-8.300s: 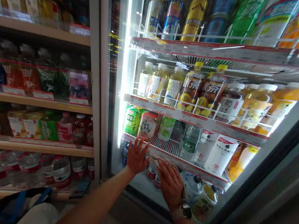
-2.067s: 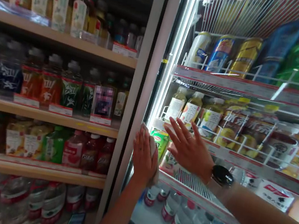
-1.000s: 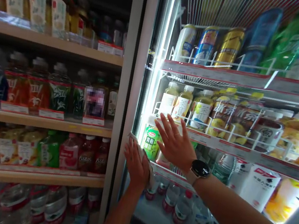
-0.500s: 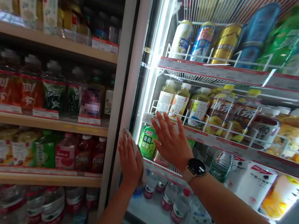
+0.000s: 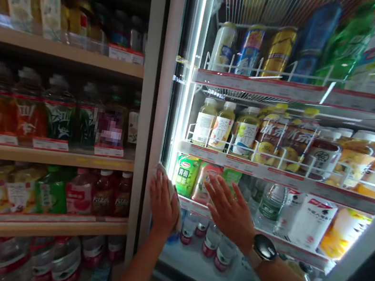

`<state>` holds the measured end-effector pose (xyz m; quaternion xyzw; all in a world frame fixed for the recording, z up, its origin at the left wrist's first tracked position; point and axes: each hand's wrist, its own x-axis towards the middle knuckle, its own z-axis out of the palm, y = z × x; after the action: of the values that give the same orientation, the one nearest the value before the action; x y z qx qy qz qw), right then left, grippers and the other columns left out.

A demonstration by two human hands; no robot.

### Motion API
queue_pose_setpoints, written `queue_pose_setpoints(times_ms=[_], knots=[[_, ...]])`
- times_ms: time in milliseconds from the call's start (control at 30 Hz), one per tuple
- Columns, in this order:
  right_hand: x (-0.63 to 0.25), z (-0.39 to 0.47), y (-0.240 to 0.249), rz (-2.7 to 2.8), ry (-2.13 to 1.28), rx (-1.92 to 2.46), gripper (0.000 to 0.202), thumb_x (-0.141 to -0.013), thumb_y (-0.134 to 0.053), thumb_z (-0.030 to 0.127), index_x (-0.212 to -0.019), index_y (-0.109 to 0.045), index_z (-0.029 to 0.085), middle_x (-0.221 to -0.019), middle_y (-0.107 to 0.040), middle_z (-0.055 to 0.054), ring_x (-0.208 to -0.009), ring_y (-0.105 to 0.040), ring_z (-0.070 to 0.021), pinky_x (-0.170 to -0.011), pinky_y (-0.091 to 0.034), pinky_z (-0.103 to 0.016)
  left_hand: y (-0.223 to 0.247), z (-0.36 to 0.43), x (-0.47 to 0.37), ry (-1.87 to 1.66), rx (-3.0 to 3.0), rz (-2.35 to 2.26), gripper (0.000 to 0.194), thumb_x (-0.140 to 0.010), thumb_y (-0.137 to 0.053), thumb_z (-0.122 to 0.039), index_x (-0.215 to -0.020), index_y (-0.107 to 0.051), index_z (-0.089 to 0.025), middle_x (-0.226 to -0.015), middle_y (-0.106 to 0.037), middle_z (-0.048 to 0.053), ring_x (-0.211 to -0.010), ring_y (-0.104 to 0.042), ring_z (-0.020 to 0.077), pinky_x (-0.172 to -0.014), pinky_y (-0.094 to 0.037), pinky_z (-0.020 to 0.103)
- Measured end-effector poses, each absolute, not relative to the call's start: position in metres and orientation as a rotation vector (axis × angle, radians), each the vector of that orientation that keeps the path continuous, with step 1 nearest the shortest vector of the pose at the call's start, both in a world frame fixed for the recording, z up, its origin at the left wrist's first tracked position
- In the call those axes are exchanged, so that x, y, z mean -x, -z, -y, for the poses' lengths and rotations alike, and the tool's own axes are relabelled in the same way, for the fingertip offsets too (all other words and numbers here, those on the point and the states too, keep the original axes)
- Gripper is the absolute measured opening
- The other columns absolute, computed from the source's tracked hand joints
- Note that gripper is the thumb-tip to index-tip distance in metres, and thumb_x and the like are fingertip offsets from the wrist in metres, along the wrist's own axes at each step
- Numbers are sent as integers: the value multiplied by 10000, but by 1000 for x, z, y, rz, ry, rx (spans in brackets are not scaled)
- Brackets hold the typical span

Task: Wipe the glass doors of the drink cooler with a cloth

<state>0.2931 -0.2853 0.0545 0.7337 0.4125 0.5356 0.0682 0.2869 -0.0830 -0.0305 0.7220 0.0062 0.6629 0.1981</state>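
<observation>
My left hand (image 5: 162, 204) lies over a pale folded cloth (image 5: 177, 197), pressing it against the left edge of the glass door of a lit drinks fridge. The cloth shows around the fingertips and along the side of the palm. My right hand (image 5: 229, 211) is open, fingers spread, in front of the glass by the lower shelf; whether the palm touches the glass I cannot tell. A dark round watch (image 5: 265, 247) is on the right wrist. Behind the glass, near the hands, stand a green drink bottle (image 5: 185, 175) and a pink one (image 5: 204, 179).
Inside the fridge are wire shelves with cans (image 5: 280, 52), tea bottles (image 5: 246, 132) and water bottles (image 5: 224, 253). To the left, beyond a grey upright frame (image 5: 145, 104), wooden shelves (image 5: 43, 154) carry several rows of bottled drinks.
My right hand has moved down and a little right across the glass front. My left hand and the cloth are slightly lower on the door edge. The view has shifted slightly.
</observation>
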Motion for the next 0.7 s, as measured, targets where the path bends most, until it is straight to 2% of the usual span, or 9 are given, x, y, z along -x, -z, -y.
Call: queue_pose_setpoints(times_ms=[133,267,333,467,533,633,700], knots=[[-285,303,-17,-985,-1760,-2411,649,-958,-460,289,-1551,-199,242,-1534,-393,-86,-1419,-376,-211,-1228,-102,-440,38,101,-289,-1851,-1999,86,629,-970,-405,-219,-1548,-162,-169,-1606,-208,146,-1502,-83,269,-1215,-170,508],[-288,299,4,-814,-1981,-2396,664,-941,-485,261,-1546,-213,246,-1503,-437,-89,-1410,-393,-231,-1227,-100,-463,51,116,-291,-1873,-2222,527,548,-979,-379,-281,-1514,-305,-191,-1546,-379,97,-1487,-182,230,-1220,-186,425],[-290,297,8,-800,-2010,-2377,664,-931,-504,262,-1540,-239,241,-1493,-451,-85,-1412,-388,-227,-1229,-108,-447,50,108,-292,-1897,-2238,516,526,-980,-379,-297,-1498,-345,-211,-1525,-417,84,-1481,-204,212,-1227,-157,409],[-292,298,10,-823,-2011,-2376,661,-928,-505,261,-1537,-247,252,-1474,-478,-68,-1400,-408,-211,-1228,-130,-426,35,82,-294,-1905,-1997,22,607,-963,-430,-273,-1532,-244,-173,-1582,-289,138,-1500,-122,258,-1222,-136,505],[-291,300,10,-822,-2015,-2371,659,-929,-495,259,-1538,-242,248,-1472,-481,-70,-1399,-410,-214,-1226,-137,-434,32,84,-294,-1881,-1916,-66,630,-962,-429,-251,-1541,-199,-162,-1602,-226,152,-1505,-84,274,-1214,-150,529],[-292,300,11,-821,-2014,-2356,657,-924,-490,257,-1536,-251,235,-1480,-470,-80,-1410,-393,-223,-1224,-138,-447,41,110,-292,-1891,-1964,102,632,-960,-424,-222,-1542,-189,-156,-1604,-223,148,-1505,-79,269,-1210,-186,503],[-292,301,12,-821,-2008,-2354,659,-919,-495,256,-1535,-259,234,-1486,-465,-81,-1416,-383,-225,-1225,-133,-448,53,132,-290,-1902,-2060,323,603,-962,-419,-235,-1531,-237,-149,-1585,-286,132,-1500,-125,252,-1209,-206,449]])
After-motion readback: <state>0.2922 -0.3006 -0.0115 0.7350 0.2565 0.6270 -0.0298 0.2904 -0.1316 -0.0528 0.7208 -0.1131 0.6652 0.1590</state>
